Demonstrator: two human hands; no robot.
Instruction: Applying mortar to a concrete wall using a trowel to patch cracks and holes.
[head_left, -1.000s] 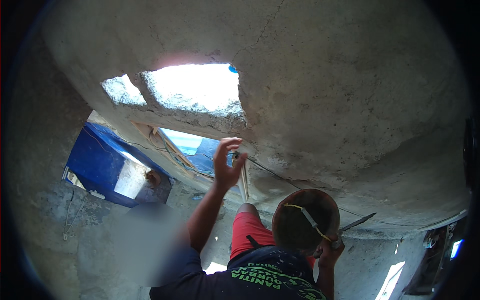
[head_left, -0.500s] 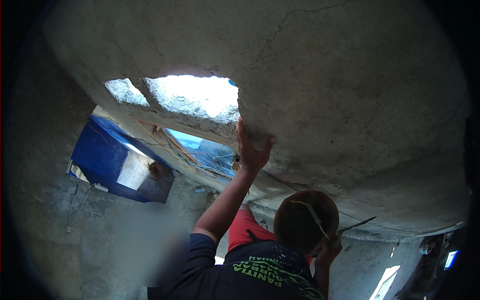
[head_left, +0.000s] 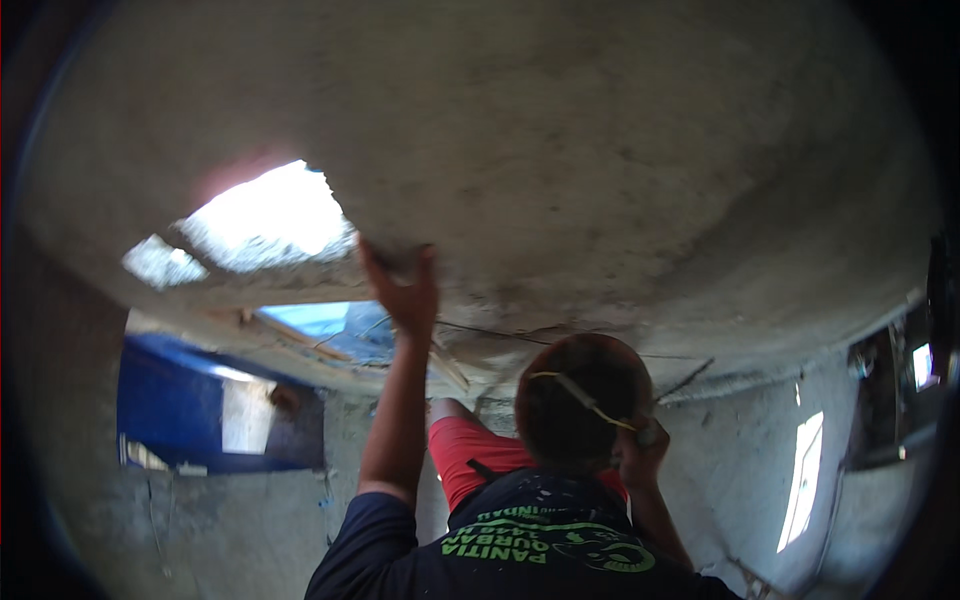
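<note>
- A person in a dark shirt (head_left: 530, 545) stands at the lower centre of the frame, back to the camera.
- Their raised hand (head_left: 405, 290) sits left of centre, palm flat against the rough grey concrete ceiling (head_left: 620, 150), fingers slightly spread and thumb out to the side.
- It touches the ceiling just right of a bright ragged hole (head_left: 270, 215) at upper left.
- Their other hand (head_left: 640, 452) is curled shut beside the head, right of centre; what it grips cannot be told.
- A yellow strap (head_left: 585, 395) crosses the head.
- A blue sheet (head_left: 165, 400) hangs at lower left.
- The wearer's own hands are out of frame.
</note>
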